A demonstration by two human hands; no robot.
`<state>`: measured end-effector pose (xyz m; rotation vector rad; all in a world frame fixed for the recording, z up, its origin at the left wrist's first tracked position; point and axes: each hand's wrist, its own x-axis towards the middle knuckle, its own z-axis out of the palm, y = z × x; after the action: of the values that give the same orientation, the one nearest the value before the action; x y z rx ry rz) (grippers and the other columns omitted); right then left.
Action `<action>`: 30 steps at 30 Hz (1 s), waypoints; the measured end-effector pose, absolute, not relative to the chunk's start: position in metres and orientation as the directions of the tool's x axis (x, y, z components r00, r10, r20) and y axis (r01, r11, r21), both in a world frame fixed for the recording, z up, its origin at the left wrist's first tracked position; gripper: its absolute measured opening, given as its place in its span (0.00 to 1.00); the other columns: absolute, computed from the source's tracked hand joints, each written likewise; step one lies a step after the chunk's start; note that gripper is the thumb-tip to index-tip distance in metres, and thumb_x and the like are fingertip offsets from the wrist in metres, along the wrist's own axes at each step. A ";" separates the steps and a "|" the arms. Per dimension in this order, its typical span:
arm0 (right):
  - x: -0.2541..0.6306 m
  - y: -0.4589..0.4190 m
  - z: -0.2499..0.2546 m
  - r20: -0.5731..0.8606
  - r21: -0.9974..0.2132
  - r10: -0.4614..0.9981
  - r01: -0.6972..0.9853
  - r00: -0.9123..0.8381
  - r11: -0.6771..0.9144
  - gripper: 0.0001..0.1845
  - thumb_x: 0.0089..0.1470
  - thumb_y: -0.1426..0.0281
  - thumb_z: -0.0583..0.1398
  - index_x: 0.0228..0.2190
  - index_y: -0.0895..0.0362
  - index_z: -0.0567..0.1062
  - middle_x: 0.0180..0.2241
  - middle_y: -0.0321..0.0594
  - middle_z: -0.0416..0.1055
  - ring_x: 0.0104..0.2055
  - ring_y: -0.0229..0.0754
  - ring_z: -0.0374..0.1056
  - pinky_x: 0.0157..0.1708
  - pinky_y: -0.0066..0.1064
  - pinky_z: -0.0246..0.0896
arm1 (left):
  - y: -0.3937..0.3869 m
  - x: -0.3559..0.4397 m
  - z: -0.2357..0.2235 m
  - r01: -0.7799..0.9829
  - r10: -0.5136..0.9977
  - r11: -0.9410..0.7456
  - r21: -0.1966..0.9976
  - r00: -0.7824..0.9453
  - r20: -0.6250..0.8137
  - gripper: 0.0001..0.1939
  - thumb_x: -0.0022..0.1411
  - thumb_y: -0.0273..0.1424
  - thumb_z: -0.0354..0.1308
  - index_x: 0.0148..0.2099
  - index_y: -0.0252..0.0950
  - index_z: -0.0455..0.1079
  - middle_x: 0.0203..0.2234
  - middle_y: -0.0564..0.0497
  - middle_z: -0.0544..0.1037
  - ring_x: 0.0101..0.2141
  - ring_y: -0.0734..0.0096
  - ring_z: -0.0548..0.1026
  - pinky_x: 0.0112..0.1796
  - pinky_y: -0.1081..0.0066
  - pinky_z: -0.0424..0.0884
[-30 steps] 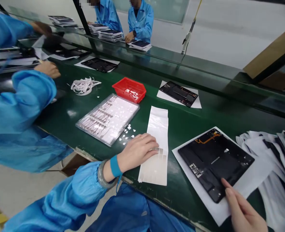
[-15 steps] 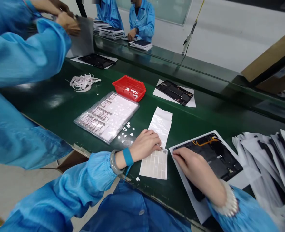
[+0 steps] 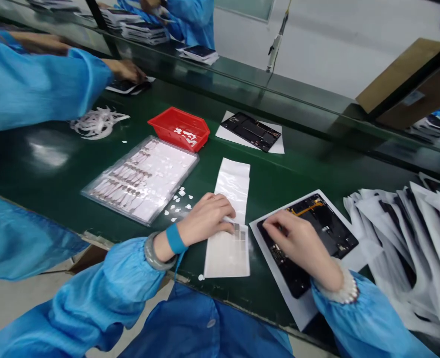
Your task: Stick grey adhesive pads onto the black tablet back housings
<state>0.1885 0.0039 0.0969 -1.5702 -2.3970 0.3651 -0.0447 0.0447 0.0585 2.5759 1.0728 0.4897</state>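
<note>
My left hand [image 3: 210, 219] is closed in a pinch at the middle of a sheet of adhesive pads [image 3: 225, 256], where a few small grey squares show by the thumb. A glossy white strip of backing [image 3: 233, 184] extends from the sheet away from me. My right hand [image 3: 296, 238] hovers over the left part of a black tablet housing [image 3: 326, 226], thumb and forefinger pinched together; whatever is between them is too small to make out. An orange flex cable [image 3: 309, 208] runs along the housing's far edge. White paper [image 3: 305, 315] lies under the housing.
Left of the sheet are loose white stickers [image 3: 175, 209], a clear tray of small wired parts [image 3: 145, 184] and a red bin [image 3: 178, 124]. Another housing [image 3: 252, 132] lies farther back. Stacked papered housings [image 3: 402, 248] stand right. A co-worker's arm [image 3: 48, 89] reaches in from the left.
The view has swung right, so things on the bench sit farther left. My hands keep nearly the same places. The co-worker's hand has come down onto a housing; the upright grey sheet is gone.
</note>
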 end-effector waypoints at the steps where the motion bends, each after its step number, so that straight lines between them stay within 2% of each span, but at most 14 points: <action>1: 0.198 0.001 0.097 0.070 -0.394 0.936 0.852 -0.345 0.343 0.07 0.59 0.68 0.54 0.31 0.54 0.72 0.32 0.34 0.72 0.33 0.36 0.69 0.32 0.26 0.59 | 0.046 -0.045 0.060 0.614 0.720 -0.675 0.409 0.669 0.184 0.12 0.56 0.39 0.64 0.36 0.36 0.71 0.33 0.55 0.74 0.40 0.69 0.70 0.41 0.69 0.53; 4: 0.205 -0.003 0.095 0.032 -0.389 0.947 0.869 -0.319 0.306 0.07 0.59 0.68 0.54 0.34 0.53 0.73 0.35 0.35 0.73 0.37 0.37 0.70 0.35 0.28 0.61 | 0.049 -0.044 0.060 0.609 0.711 -0.680 0.409 0.683 0.166 0.10 0.56 0.38 0.64 0.35 0.36 0.71 0.32 0.55 0.74 0.40 0.69 0.69 0.41 0.69 0.53; 8: 0.173 0.004 0.089 0.051 -0.213 0.892 0.868 -0.449 0.449 0.10 0.60 0.67 0.54 0.40 0.54 0.73 0.38 0.39 0.72 0.39 0.40 0.69 0.32 0.29 0.60 | 0.050 -0.040 0.060 0.629 0.722 -0.671 0.393 0.676 0.148 0.11 0.55 0.39 0.65 0.35 0.37 0.71 0.32 0.56 0.75 0.41 0.68 0.69 0.43 0.68 0.54; 10: 0.153 0.010 0.087 0.075 -0.099 0.839 0.834 -0.538 0.543 0.10 0.60 0.68 0.53 0.38 0.57 0.73 0.36 0.42 0.72 0.37 0.42 0.68 0.28 0.30 0.58 | 0.049 -0.039 0.060 0.639 0.727 -0.666 0.386 0.672 0.142 0.12 0.56 0.39 0.64 0.35 0.36 0.71 0.32 0.55 0.74 0.41 0.68 0.69 0.43 0.68 0.54; 13: 0.133 0.014 0.086 0.085 0.051 0.752 0.756 -0.654 0.652 0.08 0.59 0.74 0.53 0.34 0.60 0.73 0.33 0.45 0.70 0.35 0.44 0.66 0.25 0.31 0.56 | 0.047 -0.038 0.062 0.647 0.728 -0.670 0.364 0.669 0.151 0.09 0.58 0.36 0.62 0.35 0.35 0.70 0.31 0.54 0.74 0.40 0.68 0.69 0.42 0.68 0.54; 16: 0.129 0.009 0.090 0.113 0.127 0.686 0.695 -0.719 0.708 0.10 0.56 0.81 0.52 0.31 0.61 0.72 0.30 0.45 0.69 0.34 0.45 0.65 0.25 0.32 0.56 | 0.047 -0.039 0.063 0.653 0.728 -0.671 0.352 0.668 0.150 0.08 0.60 0.34 0.62 0.35 0.34 0.70 0.31 0.53 0.74 0.40 0.68 0.70 0.41 0.68 0.55; 18: 0.139 0.004 0.096 0.151 0.071 0.701 0.714 -0.697 0.696 0.10 0.56 0.80 0.52 0.29 0.60 0.72 0.29 0.44 0.69 0.34 0.44 0.65 0.28 0.32 0.58 | 0.049 -0.042 0.063 0.651 0.733 -0.659 0.376 0.668 0.128 0.10 0.58 0.36 0.63 0.35 0.35 0.70 0.31 0.54 0.74 0.41 0.67 0.70 0.42 0.68 0.54; 19: 0.149 0.003 0.100 0.167 -0.018 0.734 0.742 -0.658 0.670 0.10 0.57 0.78 0.53 0.29 0.60 0.72 0.29 0.44 0.69 0.34 0.43 0.65 0.30 0.32 0.59 | 0.050 -0.044 0.063 0.648 0.733 -0.653 0.392 0.671 0.113 0.11 0.56 0.38 0.64 0.35 0.36 0.71 0.32 0.54 0.74 0.41 0.67 0.70 0.42 0.68 0.54; 21: 0.175 0.002 0.106 0.161 -0.305 0.838 0.781 -0.522 0.545 0.09 0.59 0.73 0.53 0.29 0.58 0.71 0.31 0.41 0.70 0.35 0.40 0.66 0.35 0.31 0.61 | 0.051 -0.047 0.065 0.633 0.723 -0.657 0.409 0.682 0.107 0.14 0.55 0.41 0.64 0.38 0.37 0.71 0.34 0.54 0.74 0.42 0.67 0.70 0.43 0.68 0.54; 23: 0.206 0.000 0.108 0.062 -0.579 0.934 0.749 -0.353 0.321 0.10 0.58 0.66 0.54 0.28 0.56 0.71 0.31 0.38 0.71 0.34 0.38 0.66 0.35 0.29 0.61 | 0.048 -0.047 0.068 0.617 0.709 -0.685 0.388 0.686 0.162 0.16 0.58 0.42 0.61 0.42 0.37 0.70 0.39 0.52 0.74 0.44 0.66 0.70 0.44 0.67 0.55; 24: 0.221 -0.002 0.106 -0.014 -0.661 0.961 0.723 -0.278 0.199 0.11 0.57 0.63 0.55 0.27 0.55 0.70 0.30 0.38 0.71 0.33 0.38 0.66 0.34 0.29 0.61 | 0.045 -0.044 0.070 0.606 0.697 -0.706 0.368 0.687 0.206 0.15 0.61 0.42 0.59 0.44 0.37 0.69 0.40 0.51 0.74 0.45 0.65 0.69 0.44 0.66 0.55; 27: 0.249 -0.012 0.090 -0.169 -0.726 0.977 0.687 -0.132 -0.033 0.15 0.52 0.56 0.58 0.24 0.55 0.71 0.28 0.38 0.72 0.33 0.42 0.66 0.35 0.33 0.61 | 0.029 -0.024 0.075 0.537 0.610 -0.790 0.295 0.735 0.297 0.10 0.67 0.37 0.51 0.44 0.37 0.68 0.41 0.50 0.73 0.44 0.65 0.68 0.44 0.65 0.57; 30: 0.250 -0.024 0.069 -0.132 -0.716 0.988 0.697 -0.076 -0.042 0.14 0.50 0.57 0.59 0.23 0.54 0.73 0.31 0.40 0.72 0.40 0.46 0.64 0.44 0.39 0.58 | 0.014 0.004 0.072 0.428 0.470 -0.881 0.203 0.837 0.279 0.08 0.68 0.31 0.49 0.45 0.37 0.67 0.41 0.50 0.73 0.44 0.65 0.68 0.44 0.65 0.60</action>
<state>0.2497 -0.0244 0.0692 -1.7760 -1.8117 0.9082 0.0036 0.0139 0.0723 2.8837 0.7080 0.4882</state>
